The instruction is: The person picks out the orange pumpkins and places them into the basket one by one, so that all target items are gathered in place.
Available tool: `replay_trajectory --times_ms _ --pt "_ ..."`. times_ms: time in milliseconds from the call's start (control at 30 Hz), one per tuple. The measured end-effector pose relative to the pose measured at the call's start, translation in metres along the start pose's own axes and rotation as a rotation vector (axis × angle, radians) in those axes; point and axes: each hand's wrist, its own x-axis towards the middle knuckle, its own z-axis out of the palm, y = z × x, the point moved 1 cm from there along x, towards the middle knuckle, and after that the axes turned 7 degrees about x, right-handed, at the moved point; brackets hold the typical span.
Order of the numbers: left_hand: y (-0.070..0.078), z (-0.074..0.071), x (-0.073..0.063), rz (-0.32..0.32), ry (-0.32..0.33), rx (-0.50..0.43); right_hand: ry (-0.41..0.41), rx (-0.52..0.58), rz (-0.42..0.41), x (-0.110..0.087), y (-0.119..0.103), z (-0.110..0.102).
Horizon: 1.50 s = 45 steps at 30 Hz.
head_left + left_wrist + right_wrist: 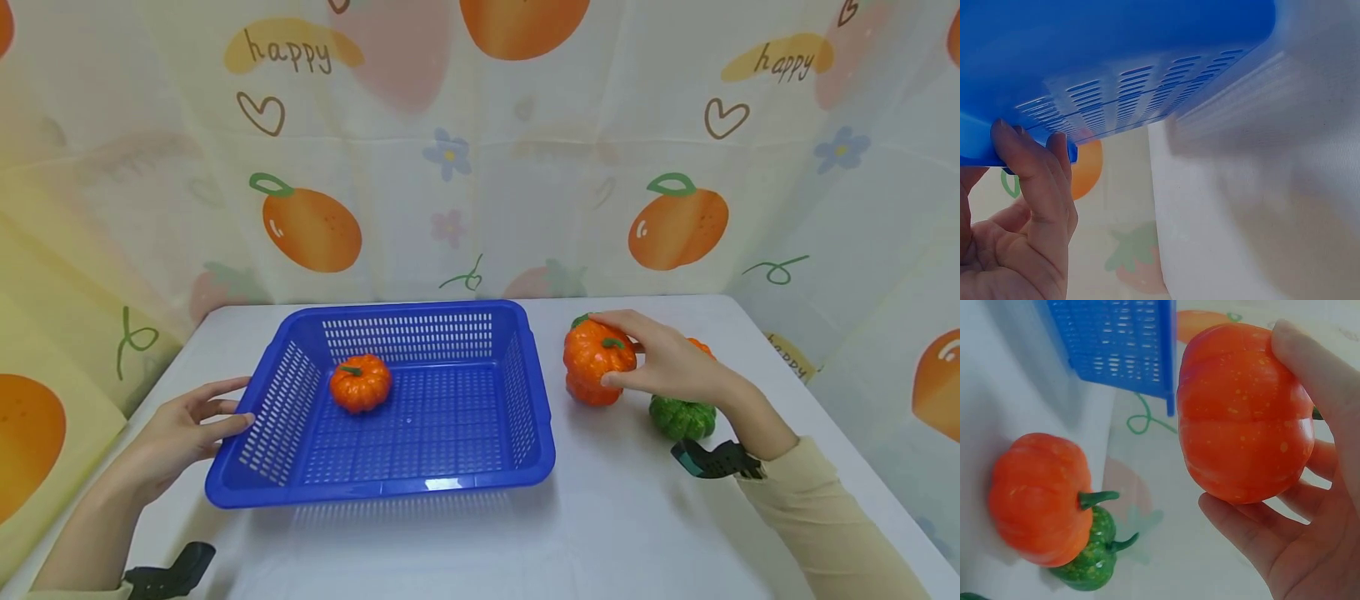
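My left hand [176, 429] pinches the left rim of a blue plastic basket [378, 493]; in the left wrist view its fingertips touch the rim edge. Inside the basket, toward the left, lies a small orange pumpkin [361, 384]. My right hand [671, 358] grips another orange pumpkin [1244, 415], to the right of the basket, with thumb and fingers round its sides. In the right wrist view, an orange pumpkin [1041, 500] sits on the table beyond the held one, partly covering a green pumpkin [1088, 559]. The held pumpkin largely hides these two in the head view.
Below my right wrist, a darker green pumpkin [681, 418] rests on the white table [615, 517]. An orange piece [701, 347] shows behind my right hand, mostly hidden. A fruit-print curtain [510, 167] hangs along the table's back edge and sides.
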Motion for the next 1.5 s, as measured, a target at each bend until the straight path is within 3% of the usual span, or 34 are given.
replay_trajectory --times_ms 300,700,1033,1333,1500 --pt "0.0 0.0 0.0 0.004 -0.002 0.004 -0.008 -0.014 -0.041 0.02 -0.012 -0.002" --pt "0.001 0.0 0.0 0.014 0.0 0.0 -0.053 0.046 0.02 0.042 -0.024 0.0" --pt "0.001 0.0 -0.001 0.026 0.0 -0.011 -0.069 0.016 -0.025 0.061 -0.033 0.005" --pt "0.002 0.0 -0.001 0.022 0.003 -0.009 -0.102 0.067 -0.135 0.079 -0.04 0.013" --pt "0.003 0.001 -0.001 0.015 0.003 0.002 -0.112 0.067 -0.123 0.087 -0.043 0.016"
